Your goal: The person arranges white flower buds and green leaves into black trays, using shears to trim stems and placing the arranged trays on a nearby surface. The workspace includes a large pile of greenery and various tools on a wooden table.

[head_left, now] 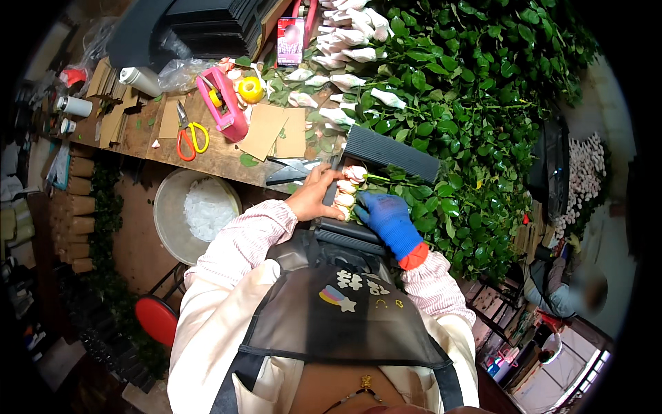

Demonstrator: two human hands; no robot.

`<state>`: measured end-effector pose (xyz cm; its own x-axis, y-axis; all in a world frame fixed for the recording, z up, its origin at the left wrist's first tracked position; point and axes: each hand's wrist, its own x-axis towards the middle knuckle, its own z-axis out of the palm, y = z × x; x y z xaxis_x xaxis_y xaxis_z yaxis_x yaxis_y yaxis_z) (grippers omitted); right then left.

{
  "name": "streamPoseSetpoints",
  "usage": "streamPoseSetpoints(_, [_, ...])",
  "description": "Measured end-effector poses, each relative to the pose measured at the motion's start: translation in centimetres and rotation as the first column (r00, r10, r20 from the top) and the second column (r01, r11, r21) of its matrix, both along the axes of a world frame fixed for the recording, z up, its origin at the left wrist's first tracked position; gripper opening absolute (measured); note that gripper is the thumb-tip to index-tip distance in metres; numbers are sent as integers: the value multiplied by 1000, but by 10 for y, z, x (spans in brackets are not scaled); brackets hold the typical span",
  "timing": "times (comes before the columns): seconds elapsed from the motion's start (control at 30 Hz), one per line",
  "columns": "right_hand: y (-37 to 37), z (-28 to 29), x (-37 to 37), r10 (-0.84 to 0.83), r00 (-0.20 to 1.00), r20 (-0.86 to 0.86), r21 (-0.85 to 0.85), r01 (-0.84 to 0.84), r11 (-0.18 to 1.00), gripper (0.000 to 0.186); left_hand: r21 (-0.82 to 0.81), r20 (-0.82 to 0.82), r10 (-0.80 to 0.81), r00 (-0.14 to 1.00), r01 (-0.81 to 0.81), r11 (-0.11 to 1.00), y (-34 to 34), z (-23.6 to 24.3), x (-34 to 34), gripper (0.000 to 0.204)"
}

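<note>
Pale pink roses [347,194] stand in a short row in front of me, their heads to the left and leafy stems to the right. My left hand [314,196] is bare and open, thumb and fingers spread along the row's left side, touching the heads. In a blue glove, my right hand [385,217] closes around the flowers just below the heads; its fingertips are partly hidden. A ribbed black sheet [391,153] lies beyond the roses. More black ribbed material [350,234] sits between the row and my apron [345,303].
Leafy stems [469,138] with white-sleeved heads [352,55] heap the right and far side. On the table's left are scissors [185,138], a pink tape dispenser [222,107] and cardboard pieces [265,131]. A white bucket [165,219] and red stool [156,320] stand left; a person [558,286] is right.
</note>
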<state>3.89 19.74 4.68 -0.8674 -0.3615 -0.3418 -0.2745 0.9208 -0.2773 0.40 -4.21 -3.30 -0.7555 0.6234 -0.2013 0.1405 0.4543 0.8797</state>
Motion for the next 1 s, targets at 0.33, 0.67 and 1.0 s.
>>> streamPoseSetpoints(0.33, [-2,-16,-5,106,994,5,-61,-105,993,24,54,62,93,994,-96,994,12,-18,-4,94])
streamPoseSetpoints(0.67, [0,-27,-13,-53,998,-23,116,55,992,27,130,34,235,971,-238,963,22,-17,13,66])
streamPoseSetpoints(1.0, [8,-4,-14,-157,975,-155,118,176,977,40,191,58,430,901,-433,881,36,-24,13,35])
